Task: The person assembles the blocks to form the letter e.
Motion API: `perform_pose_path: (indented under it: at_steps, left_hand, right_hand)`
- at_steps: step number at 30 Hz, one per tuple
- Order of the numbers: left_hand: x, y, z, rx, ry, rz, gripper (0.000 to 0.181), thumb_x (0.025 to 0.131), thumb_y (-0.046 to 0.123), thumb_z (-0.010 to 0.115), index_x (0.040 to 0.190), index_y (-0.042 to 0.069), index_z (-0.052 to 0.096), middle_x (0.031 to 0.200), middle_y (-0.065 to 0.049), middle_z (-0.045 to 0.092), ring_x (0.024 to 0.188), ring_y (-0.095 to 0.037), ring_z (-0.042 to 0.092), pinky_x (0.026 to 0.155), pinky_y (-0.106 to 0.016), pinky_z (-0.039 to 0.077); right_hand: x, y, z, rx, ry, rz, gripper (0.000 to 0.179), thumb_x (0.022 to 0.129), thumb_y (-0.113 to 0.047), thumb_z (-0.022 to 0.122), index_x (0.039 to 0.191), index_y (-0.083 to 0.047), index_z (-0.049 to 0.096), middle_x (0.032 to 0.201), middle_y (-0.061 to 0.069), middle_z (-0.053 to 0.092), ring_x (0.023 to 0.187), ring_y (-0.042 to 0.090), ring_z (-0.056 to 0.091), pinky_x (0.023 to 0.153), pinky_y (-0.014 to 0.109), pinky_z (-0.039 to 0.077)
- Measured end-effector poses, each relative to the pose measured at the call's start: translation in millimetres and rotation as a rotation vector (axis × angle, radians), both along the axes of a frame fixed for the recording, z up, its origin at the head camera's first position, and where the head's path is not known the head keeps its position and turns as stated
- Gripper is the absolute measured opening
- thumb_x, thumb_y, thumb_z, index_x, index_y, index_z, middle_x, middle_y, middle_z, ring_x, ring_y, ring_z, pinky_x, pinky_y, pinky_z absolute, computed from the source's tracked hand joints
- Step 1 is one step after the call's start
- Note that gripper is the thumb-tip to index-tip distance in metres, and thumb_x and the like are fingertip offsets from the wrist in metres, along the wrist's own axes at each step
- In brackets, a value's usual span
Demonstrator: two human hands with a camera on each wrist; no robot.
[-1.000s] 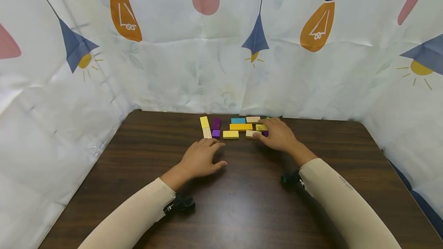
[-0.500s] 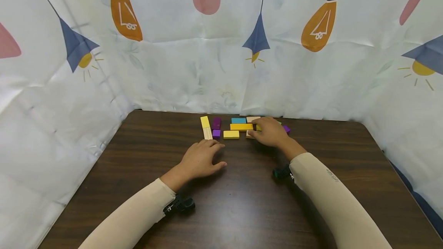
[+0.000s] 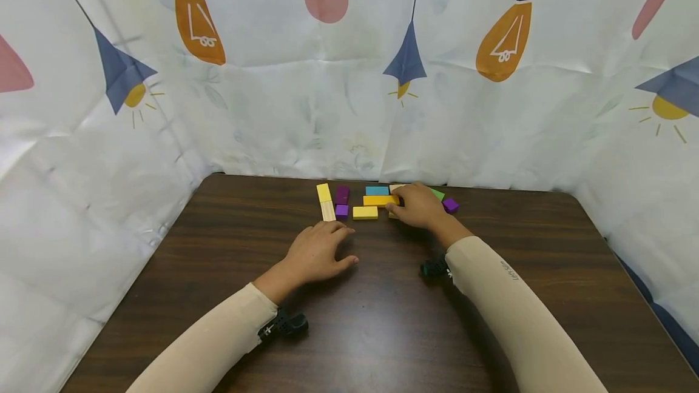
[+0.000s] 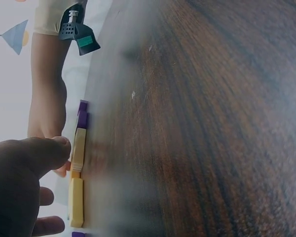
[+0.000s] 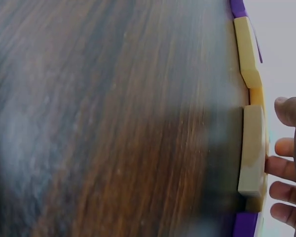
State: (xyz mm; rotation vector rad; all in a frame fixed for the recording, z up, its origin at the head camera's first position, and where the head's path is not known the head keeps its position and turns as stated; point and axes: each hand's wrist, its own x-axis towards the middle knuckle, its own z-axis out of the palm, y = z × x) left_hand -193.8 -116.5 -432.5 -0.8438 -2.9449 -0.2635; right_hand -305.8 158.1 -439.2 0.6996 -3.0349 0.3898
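My right hand (image 3: 417, 206) hovers over the right part of a group of small coloured wooden blocks, fingers loosely bent and spread. In the right wrist view its fingertips come right at the top edge of a plain wood block (image 5: 251, 148). Beside its thumb lie an orange block (image 3: 377, 201) and a yellow block (image 3: 365, 213). Past its far side show a green block (image 3: 438, 194) and a purple block (image 3: 450, 205). My left hand (image 3: 317, 250) rests low at the table, fingers relaxed, holding nothing. Just beyond its fingertips is a plain wood block (image 3: 327, 211).
Near the left hand, a yellow block (image 3: 324, 193), a dark purple block (image 3: 342, 194) and a purple block (image 3: 341, 211) lie close together. A blue block (image 3: 377, 190) sits near the back edge of the brown table (image 3: 371, 332). Behind hangs a printed white cloth (image 3: 284, 120).
My right hand has slid left across the blocks, uncovering the green and purple blocks on the right and covering more of the plain wood ones. The left hand stays in place.
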Motion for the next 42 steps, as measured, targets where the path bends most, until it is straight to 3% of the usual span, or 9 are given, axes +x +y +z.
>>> perform_pose_path:
  at_steps: [11, 24, 33, 42]
  left_hand:
    - [-0.8, 0.0, -1.9, 0.011, 0.005, -0.003, 0.062, 0.091, 0.057, 0.069, 0.139, 0.02, 0.064, 0.137, -0.003, 0.06, 0.126, -0.025, 0.056, 0.099, -0.05, 0.048]
    - [-0.1, 1.2, -2.8, 0.012, -0.006, 0.007, 0.062, 0.091, 0.058, 0.07, 0.139, 0.019, 0.064, 0.138, -0.003, 0.06, 0.128, -0.025, 0.055, 0.1, -0.049, 0.048]
    - [-0.6, 0.9, -5.3, 0.008, 0.002, -0.002, 0.062, 0.091, 0.058, 0.069, 0.139, 0.019, 0.064, 0.137, -0.003, 0.06, 0.126, -0.025, 0.056, 0.099, -0.049, 0.048]
    - [-1.0, 1.1, -4.6, 0.002, -0.008, -0.004, 0.062, 0.092, 0.058, 0.069, 0.14, 0.019, 0.064, 0.138, -0.003, 0.06, 0.127, -0.025, 0.056, 0.1, -0.049, 0.048]
  right_hand:
    - [-1.8, -13.6, -2.6, 0.048, -0.01, -0.059, 0.053, 0.1, -0.048, 0.062, 0.135, -0.009, 0.066, 0.133, 0.011, 0.064, 0.126, 0.033, 0.052, 0.111, 0.048, 0.037]
    - [-3.7, -24.0, -1.2, 0.095, -0.006, -0.117, 0.041, 0.091, -0.035, 0.066, 0.122, -0.009, 0.069, 0.12, 0.009, 0.066, 0.113, 0.031, 0.055, 0.102, 0.049, 0.043]
    - [-3.3, -21.1, -1.3, 0.059, -0.02, -0.098, 0.039, 0.091, -0.036, 0.069, 0.122, -0.012, 0.071, 0.121, 0.006, 0.069, 0.112, 0.031, 0.055, 0.104, 0.05, 0.041]
    - [0.4, -7.9, 2.5, -0.038, 0.042, -0.028, 0.033, 0.089, -0.032, 0.071, 0.114, -0.011, 0.073, 0.112, 0.005, 0.071, 0.106, 0.029, 0.06, 0.101, 0.048, 0.043]
